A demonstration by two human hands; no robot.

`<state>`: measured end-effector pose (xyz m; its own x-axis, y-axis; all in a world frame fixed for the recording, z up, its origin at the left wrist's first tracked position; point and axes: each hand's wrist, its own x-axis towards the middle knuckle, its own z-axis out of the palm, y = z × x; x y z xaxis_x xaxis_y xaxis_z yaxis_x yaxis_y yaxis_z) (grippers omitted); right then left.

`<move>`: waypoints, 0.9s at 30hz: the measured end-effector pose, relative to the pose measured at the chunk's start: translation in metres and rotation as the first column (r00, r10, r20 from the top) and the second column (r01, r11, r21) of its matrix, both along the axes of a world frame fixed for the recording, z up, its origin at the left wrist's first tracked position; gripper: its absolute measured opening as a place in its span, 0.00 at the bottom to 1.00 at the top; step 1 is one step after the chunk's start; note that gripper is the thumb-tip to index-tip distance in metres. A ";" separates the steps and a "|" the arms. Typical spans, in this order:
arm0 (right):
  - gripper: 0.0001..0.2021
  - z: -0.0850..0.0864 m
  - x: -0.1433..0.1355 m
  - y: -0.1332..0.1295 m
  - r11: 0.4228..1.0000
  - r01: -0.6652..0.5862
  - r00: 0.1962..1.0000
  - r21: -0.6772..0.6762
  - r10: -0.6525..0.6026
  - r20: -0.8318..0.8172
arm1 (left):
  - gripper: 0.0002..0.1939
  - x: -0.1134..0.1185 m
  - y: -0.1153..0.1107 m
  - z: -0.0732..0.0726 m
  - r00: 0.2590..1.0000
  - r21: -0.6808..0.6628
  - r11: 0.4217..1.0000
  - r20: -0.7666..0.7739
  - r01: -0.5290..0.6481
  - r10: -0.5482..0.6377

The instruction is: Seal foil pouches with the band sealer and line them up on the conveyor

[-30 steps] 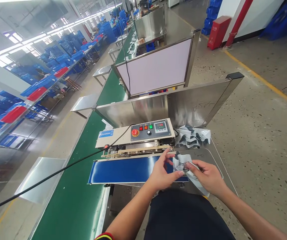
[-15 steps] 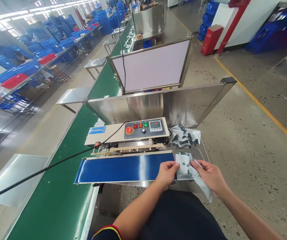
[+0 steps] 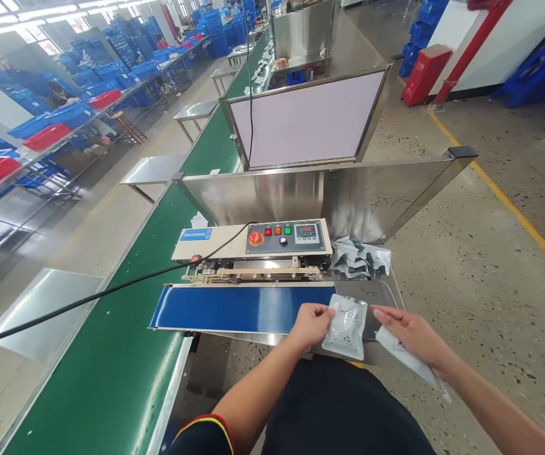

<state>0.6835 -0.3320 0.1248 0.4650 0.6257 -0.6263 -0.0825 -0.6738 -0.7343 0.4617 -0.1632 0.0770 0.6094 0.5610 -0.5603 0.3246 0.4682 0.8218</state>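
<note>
My left hand (image 3: 313,325) pinches the left edge of a silver pouch (image 3: 347,327), which lies flat side up at the right end of the blue belt (image 3: 225,308). My right hand (image 3: 410,335) is just right of that pouch, apart from it, with another pale pouch (image 3: 408,359) held under its fingers and hanging toward the lower right. Behind the belt stands the cream sealing machine (image 3: 215,242) with its lit control panel (image 3: 284,237). A pile of silver pouches (image 3: 360,258) rests at the machine's right end.
A black cable (image 3: 125,285) crosses in front of the machine's left part. The green conveyor (image 3: 106,354) runs along the left. Behind the machine rise a metal partition (image 3: 263,197) and a framed white board (image 3: 308,120). Blue and red bins (image 3: 47,137) stand on far tables.
My right hand has moved right, away from the pouch in my left hand, taking the other pouch with it. The left-hand pouch now shows whole. The view has shifted slightly.
</note>
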 end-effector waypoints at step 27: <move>0.21 -0.025 -0.028 0.117 0.995 0.079 0.996 -0.055 -0.081 -0.030 | 0.20 0.025 0.045 -0.011 0.870 -0.156 0.856 -0.060 -0.493 0.490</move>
<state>0.6550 -0.2150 0.0997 0.4914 0.5524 -0.6733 -0.1607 -0.7023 -0.6935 0.4865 -0.1183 0.0656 0.2674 0.6861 -0.6766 0.0311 0.6957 0.7177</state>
